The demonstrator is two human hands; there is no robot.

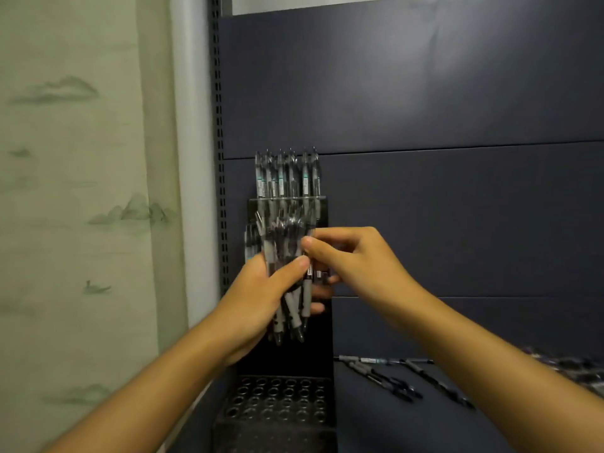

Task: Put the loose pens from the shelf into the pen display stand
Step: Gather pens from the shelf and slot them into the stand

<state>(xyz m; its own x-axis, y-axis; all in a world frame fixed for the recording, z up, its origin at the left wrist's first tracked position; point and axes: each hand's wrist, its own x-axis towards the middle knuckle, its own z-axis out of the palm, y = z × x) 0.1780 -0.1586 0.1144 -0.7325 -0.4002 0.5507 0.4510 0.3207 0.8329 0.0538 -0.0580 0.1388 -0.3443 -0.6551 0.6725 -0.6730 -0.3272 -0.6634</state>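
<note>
The person's left hand is wrapped round a bundle of pens, fingers and thumb curled about the barrels, tips pointing down, held up in front of the black pen display stand. The right hand meets it from three o'clock, thumb and forefinger pinching at the top of the bundle; which single pen it has I cannot tell through the blur. Above the hands, at twelve o'clock, a row of pens stands upright in the stand's top tier. Below, at six o'clock, the stand's lower tier shows rows of round holes. Out at four o'clock, several loose pens lie scattered on the dark shelf.
</note>
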